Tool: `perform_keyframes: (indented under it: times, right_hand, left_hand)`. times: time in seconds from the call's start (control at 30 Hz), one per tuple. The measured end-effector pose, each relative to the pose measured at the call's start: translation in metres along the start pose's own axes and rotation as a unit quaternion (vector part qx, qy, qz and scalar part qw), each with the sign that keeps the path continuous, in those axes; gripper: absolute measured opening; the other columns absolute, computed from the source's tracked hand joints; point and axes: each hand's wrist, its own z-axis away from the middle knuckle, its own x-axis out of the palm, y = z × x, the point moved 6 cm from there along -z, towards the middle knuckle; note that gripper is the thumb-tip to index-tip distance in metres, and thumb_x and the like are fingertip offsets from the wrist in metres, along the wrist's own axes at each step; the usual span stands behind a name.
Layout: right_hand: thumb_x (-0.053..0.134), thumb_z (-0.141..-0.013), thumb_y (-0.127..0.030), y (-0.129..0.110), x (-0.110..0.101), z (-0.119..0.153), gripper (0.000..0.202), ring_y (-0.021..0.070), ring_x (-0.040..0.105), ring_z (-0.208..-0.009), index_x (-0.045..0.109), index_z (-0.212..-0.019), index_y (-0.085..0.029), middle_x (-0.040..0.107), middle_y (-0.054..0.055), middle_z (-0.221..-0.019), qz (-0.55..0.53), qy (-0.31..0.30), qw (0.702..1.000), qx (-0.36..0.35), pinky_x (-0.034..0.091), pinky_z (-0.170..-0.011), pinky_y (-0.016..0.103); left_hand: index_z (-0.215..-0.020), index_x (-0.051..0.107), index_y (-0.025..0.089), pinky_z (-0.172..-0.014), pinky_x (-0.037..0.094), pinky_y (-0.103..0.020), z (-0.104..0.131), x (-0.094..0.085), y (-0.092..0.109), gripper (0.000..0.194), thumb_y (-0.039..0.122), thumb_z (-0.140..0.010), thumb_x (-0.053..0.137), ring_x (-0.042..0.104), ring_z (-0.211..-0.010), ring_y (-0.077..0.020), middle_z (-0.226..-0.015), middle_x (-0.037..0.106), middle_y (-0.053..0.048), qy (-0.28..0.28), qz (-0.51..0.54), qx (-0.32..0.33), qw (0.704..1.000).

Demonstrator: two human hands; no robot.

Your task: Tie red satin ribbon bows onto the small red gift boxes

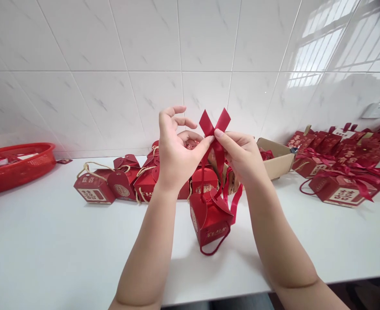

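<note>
A red ribbon (220,157) is pinched between my two hands, its two cut ends crossing and pointing up above the fingers. My left hand (179,148) grips it with the thumb, while several of its fingers are curled and raised apart. On the other side my right hand (241,150) holds the ribbon between thumb and fingertips. Below them is a small red gift box (211,215) with folded top flaps and gold lettering. The ribbon runs down to the top of this box, and a dark red cord handle (214,249) loops at its front.
Behind my hands stands a row of red gift boxes (95,187) with twisted tan cords. A red plastic basket (18,165) is at the left. An open cardboard box (277,163) sits behind my right arm. Ribboned boxes (348,185) crowd the right, before a tiled wall (151,38).
</note>
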Motion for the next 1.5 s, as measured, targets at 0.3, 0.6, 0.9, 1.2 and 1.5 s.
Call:
perform_keyframes:
  times: [0.3,0.6,0.9,1.2,1.5]
  right_hand:
    - [0.064,-0.08,-0.044,0.009,0.0,-0.001,0.029,0.0089,0.051,-0.056,0.062,-0.068,-0.018,0.052,-0.002,-0.06,-0.073,-0.052,0.993,0.072,0.042,-0.052,0.021]
    - [0.068,-0.078,-0.039,0.003,-0.008,-0.002,0.018,0.0123,0.062,-0.067,0.066,-0.082,-0.022,0.065,-0.001,-0.073,-0.06,-0.052,0.996,0.032,0.053,-0.063,0.025]
    - [0.069,-0.076,-0.046,0.002,-0.019,-0.006,0.027,0.0123,0.062,-0.065,0.062,-0.073,-0.02,0.061,-0.001,-0.068,-0.025,-0.067,0.997,-0.012,0.054,-0.063,0.026]
    - [0.07,-0.075,-0.042,-0.006,-0.029,-0.002,0.024,0.012,0.058,-0.063,0.065,-0.077,-0.019,0.063,0.001,-0.07,0.08,-0.109,0.989,-0.065,0.049,-0.056,0.025]
    - [0.061,-0.082,-0.024,-0.025,-0.027,0.007,0.01,0.0155,0.057,-0.069,0.07,-0.079,-0.027,0.066,0.002,-0.078,0.345,-0.107,0.913,-0.192,0.046,-0.059,0.029]
  left_hand:
    - [-0.078,0.067,0.018,-0.065,0.057,-0.027,-0.002,0.009,-0.005,0.004,0.022,-0.076,0.068,0.065,-0.073,-0.0139,-0.08,0.067,-0.002,-0.077,0.015,0.003,0.997]
    - [-0.075,0.069,0.025,-0.061,0.052,-0.027,0.001,0.005,0.006,0.014,0.013,-0.078,0.064,0.062,-0.076,-0.0128,-0.084,0.067,-0.001,-0.044,-0.117,0.163,0.979]
    - [-0.088,0.064,0.025,-0.069,0.055,-0.031,0.005,0.015,0.008,0.016,0.013,-0.078,0.062,0.063,-0.086,-0.0167,-0.098,0.063,-0.004,-0.161,-0.042,0.08,0.983]
    - [-0.107,0.056,0.023,-0.061,0.055,-0.027,0.015,0.022,-0.014,0.03,0.013,-0.079,0.059,0.066,-0.073,-0.0155,-0.08,0.065,-0.002,-0.295,-0.003,-0.094,0.951]
    - [-0.109,0.057,0.026,-0.063,0.057,-0.027,0.008,0.01,-0.011,0.038,0.007,-0.076,0.059,0.065,-0.071,-0.0135,-0.085,0.065,-0.001,-0.224,-0.008,-0.042,0.974]
